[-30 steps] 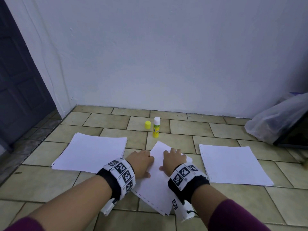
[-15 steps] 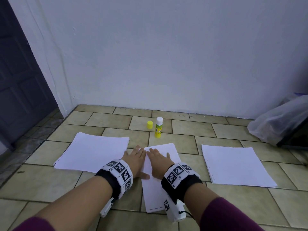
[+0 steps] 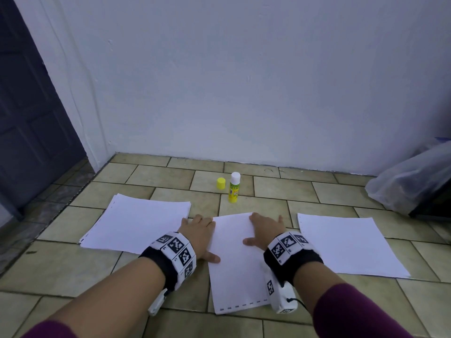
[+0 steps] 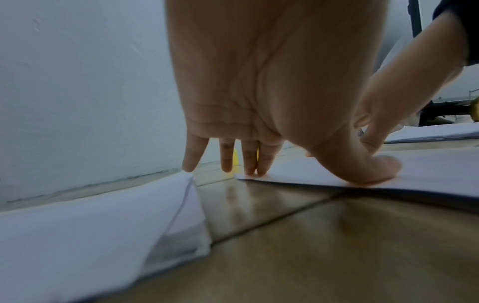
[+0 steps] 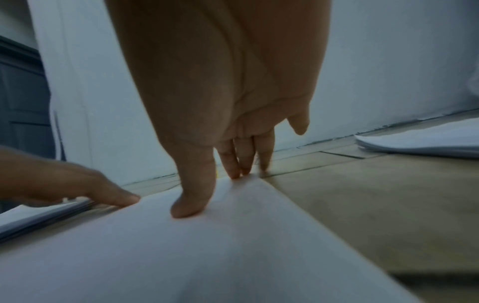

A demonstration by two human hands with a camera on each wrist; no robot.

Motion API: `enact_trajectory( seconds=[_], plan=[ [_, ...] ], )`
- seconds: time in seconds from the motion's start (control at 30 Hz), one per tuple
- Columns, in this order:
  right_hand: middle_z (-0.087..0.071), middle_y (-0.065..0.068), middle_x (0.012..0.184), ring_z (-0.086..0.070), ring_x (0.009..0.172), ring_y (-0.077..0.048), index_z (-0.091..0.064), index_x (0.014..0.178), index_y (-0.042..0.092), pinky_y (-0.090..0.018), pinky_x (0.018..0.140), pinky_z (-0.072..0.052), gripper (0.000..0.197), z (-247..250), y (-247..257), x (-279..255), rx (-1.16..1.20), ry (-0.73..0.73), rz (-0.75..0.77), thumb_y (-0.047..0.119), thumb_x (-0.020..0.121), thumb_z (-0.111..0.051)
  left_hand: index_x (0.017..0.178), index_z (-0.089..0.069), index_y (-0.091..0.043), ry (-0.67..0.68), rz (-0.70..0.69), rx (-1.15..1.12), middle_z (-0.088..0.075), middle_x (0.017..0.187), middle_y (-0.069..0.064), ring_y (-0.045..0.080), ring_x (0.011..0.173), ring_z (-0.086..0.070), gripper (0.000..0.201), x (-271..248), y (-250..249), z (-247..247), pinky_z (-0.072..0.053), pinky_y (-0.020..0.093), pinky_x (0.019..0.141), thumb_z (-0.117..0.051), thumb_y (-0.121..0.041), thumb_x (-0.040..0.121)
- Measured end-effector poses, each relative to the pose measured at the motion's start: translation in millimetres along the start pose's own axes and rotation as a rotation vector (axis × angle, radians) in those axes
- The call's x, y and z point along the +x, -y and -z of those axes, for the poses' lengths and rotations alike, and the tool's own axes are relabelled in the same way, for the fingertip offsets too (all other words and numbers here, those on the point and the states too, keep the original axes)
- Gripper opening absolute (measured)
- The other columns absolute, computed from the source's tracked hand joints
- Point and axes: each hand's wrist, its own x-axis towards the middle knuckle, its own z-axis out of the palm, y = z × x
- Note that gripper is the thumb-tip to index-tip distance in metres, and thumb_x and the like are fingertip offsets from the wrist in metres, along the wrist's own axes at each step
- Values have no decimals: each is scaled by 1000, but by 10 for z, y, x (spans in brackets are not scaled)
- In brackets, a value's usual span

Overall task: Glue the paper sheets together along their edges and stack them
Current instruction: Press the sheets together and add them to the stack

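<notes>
I see my left hand [image 3: 199, 231] and right hand [image 3: 264, 229], fingers straight, pressing flat on the middle sheet [image 3: 235, 272]; glue stick [image 3: 234, 187] stands beyond

The print on the label of the yellow glue stick with a white top [image 3: 234, 187] is too small to be read. The clear plastic bag [image 3: 412, 181] is cut off by the right edge in the head view. The near part of the white middle paper sheet [image 5: 207, 256] is blurred in the right wrist view, and its right edge is partly hidden by the right hand [image 3: 264, 229] in the head view.
</notes>
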Motion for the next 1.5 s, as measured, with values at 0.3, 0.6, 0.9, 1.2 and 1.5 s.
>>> enact_trajectory(
  seconds=[0.3, 0.6, 0.9, 1.2, 1.5],
  plan=[
    [-37, -12, 133, -41, 122, -31, -39, 138, 16, -39, 97, -38, 46, -54, 395, -101, -83, -24, 99, 12, 93, -48, 134, -41, -13, -27, -94, 93, -42, 135, 6, 24, 125, -38, 69, -14, -87, 201, -37, 38, 98, -65, -52, 83],
    [-20, -10, 153, -18, 142, -25, -27, 144, 10, -47, 109, -27, 51, -221, 717, -195, 32, -11, 116, 17, 97, -45, 137, -32, -5, -29, -9, 35, -35, 137, 11, 25, 130, -35, 95, 16, -89, -28, -37, 37, 105, -73, -59, 71],
    [-1, 5, 161, -19, 145, -15, -5, 153, 19, -46, 118, 4, 62, -75, 358, -223, 105, 119, 222, 17, 98, -35, 149, 11, 3, 86, 46, -52, 12, 160, 15, 23, 149, 6, 125, 30, -46, -150, -9, 47, 119, -65, -64, 76],
    [-19, 7, 158, -30, 141, -19, -12, 152, 25, -45, 118, -5, 67, -110, -239, -169, 176, 67, 31, 41, 97, -45, 149, 16, -2, 122, 34, -64, 21, 158, 10, 20, 148, 12, 115, -62, -54, -110, -6, 49, 119, -57, -63, 83],
    [-26, -13, 143, -19, 136, -31, -36, 141, 25, -48, 105, -28, 57, -54, 58, -192, -186, -18, -90, 38, 90, -57, 137, -37, -6, -13, 30, 34, -39, 137, 8, 24, 128, -36, 94, -58, -123, 163, -37, 38, 103, -57, -74, 75]
  ],
)
